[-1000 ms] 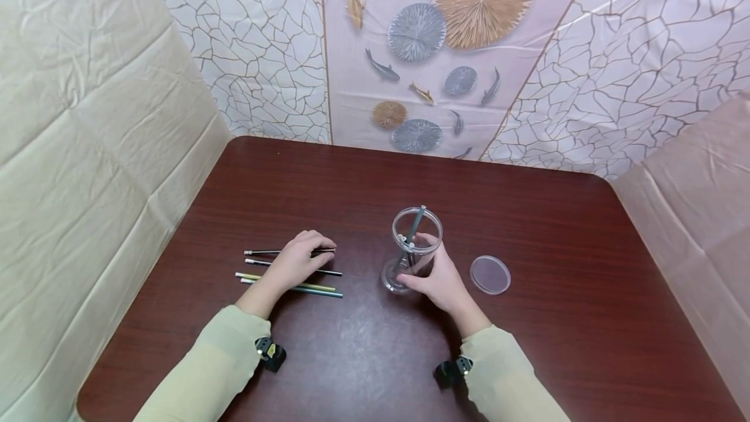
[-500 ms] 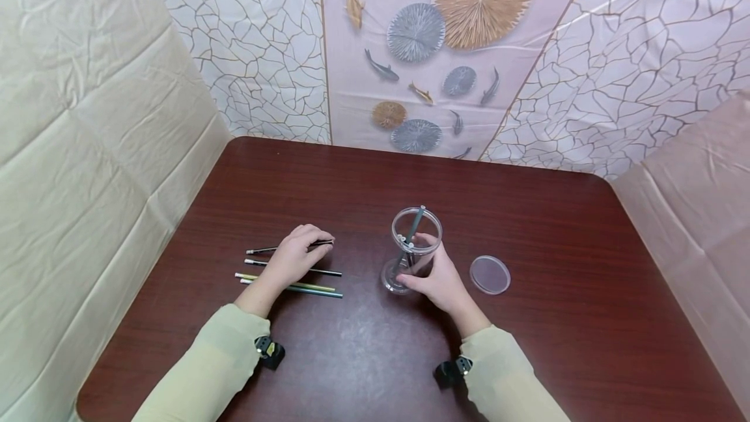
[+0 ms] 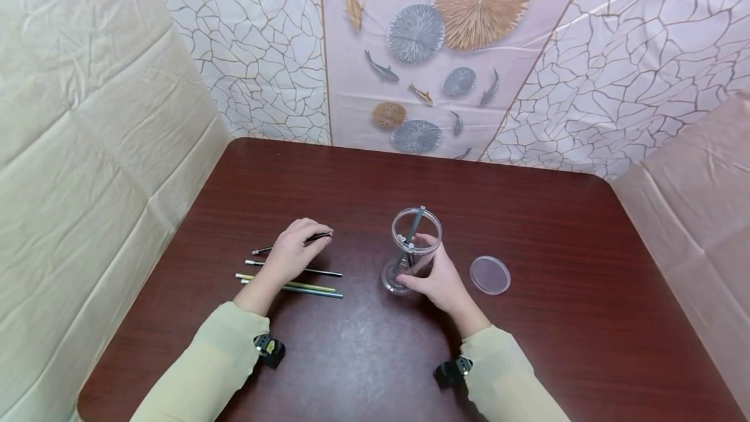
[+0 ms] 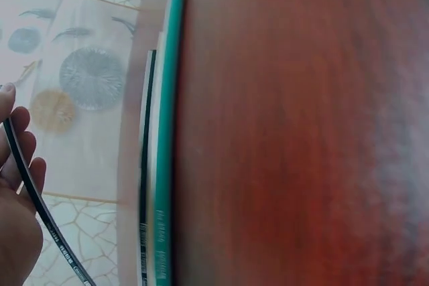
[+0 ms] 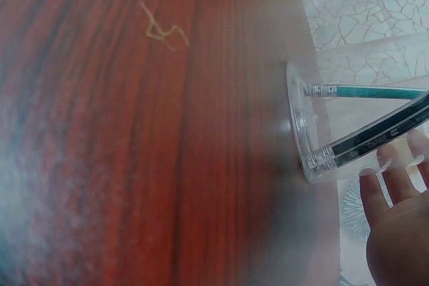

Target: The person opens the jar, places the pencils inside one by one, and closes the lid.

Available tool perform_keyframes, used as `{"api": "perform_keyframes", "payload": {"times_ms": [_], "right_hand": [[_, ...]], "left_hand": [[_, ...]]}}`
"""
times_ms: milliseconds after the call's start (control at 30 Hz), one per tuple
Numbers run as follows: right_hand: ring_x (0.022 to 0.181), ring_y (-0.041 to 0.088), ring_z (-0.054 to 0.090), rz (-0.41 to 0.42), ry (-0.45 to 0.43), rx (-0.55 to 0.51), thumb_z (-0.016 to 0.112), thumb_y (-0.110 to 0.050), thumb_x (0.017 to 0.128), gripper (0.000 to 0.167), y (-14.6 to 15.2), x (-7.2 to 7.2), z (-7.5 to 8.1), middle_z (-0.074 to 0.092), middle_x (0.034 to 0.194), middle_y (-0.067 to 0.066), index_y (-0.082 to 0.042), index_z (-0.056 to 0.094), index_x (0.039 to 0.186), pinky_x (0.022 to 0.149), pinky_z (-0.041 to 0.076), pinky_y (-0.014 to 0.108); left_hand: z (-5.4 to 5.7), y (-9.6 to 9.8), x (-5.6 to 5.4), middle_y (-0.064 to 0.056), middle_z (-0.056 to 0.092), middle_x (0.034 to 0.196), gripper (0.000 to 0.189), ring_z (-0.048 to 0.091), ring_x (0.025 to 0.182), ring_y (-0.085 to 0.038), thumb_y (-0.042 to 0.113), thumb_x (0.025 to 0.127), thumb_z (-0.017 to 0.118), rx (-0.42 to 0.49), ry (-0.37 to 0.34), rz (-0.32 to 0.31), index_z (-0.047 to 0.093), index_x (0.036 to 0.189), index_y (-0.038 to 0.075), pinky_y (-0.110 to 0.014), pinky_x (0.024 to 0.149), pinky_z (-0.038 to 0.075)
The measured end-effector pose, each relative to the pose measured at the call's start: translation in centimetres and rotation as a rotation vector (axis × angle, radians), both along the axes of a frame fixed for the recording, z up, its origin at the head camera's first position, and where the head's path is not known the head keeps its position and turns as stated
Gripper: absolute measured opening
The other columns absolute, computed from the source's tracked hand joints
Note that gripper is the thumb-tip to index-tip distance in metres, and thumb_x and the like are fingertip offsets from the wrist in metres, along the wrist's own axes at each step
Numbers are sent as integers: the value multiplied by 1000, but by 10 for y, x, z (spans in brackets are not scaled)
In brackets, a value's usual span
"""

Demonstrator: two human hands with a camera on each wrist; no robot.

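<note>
My left hand (image 3: 295, 247) pinches a black pencil (image 4: 44, 212) between thumb and fingers near one end. Its white-tipped other end sticks out past the far side of that hand in the head view. Below it on the table lie another black pencil (image 3: 323, 272), a yellow pencil (image 3: 249, 276) and a teal pencil (image 4: 165, 165). My right hand (image 3: 432, 277) holds a clear plastic cup (image 3: 417, 252) from its right side, thumb in front. Inside the cup lean a teal pencil (image 5: 375, 91) and black pencils (image 5: 379, 133), with ferrule ends down at the base.
A clear round lid (image 3: 491, 275) lies flat to the right of the cup. The dark red wooden table (image 3: 363, 357) has rounded corners and meets patterned cloth walls (image 3: 275, 51) at the back and plain cloth at both sides.
My left hand has taken up the black pencil and drawn back slightly away from the body, the pencil tilting with it. The right hand and cup have stayed in place.
</note>
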State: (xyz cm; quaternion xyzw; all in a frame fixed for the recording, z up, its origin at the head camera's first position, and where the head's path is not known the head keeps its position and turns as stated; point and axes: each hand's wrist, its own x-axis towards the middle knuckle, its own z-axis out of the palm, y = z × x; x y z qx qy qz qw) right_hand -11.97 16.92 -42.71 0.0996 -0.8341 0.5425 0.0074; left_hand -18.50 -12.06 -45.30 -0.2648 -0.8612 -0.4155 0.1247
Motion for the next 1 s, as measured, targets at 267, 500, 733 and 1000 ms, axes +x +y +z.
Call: {"api": "perform_keyframes", "payload": {"times_ms": [267, 500, 733, 1000], "right_hand": [[101, 29, 57, -6, 0, 3, 81, -4, 69, 79, 1, 1, 0, 64, 97, 21, 4, 35, 132, 98, 35, 45], [103, 29, 57, -4, 5, 10, 82, -5, 69, 78, 0, 1, 1, 63, 105, 19, 3, 36, 131, 98, 35, 45], [101, 29, 57, -2, 8, 11, 81, -5, 68, 78, 0, 1, 1, 65, 91, 19, 3, 36, 131, 98, 35, 45], [102, 29, 57, -4, 8, 16, 81, -4, 68, 78, 0, 2, 2, 65, 98, 19, 2, 36, 131, 99, 34, 45]], "left_hand": [[18, 5, 4, 6, 63, 97, 14, 56, 93, -11, 16, 87, 68, 128, -63, 50, 70, 100, 15, -34, 79, 49], [25, 7, 6, 4, 63, 97, 16, 57, 93, -11, 16, 87, 68, 205, -87, 58, 69, 102, 13, -36, 83, 50], [32, 10, 6, 0, 66, 96, 17, 59, 90, -12, 11, 85, 69, 241, -35, 110, 69, 102, 10, -38, 76, 50], [44, 14, 8, -4, 68, 92, 17, 60, 86, -11, 12, 84, 69, 308, -24, 171, 69, 101, 9, -27, 70, 44]]}}
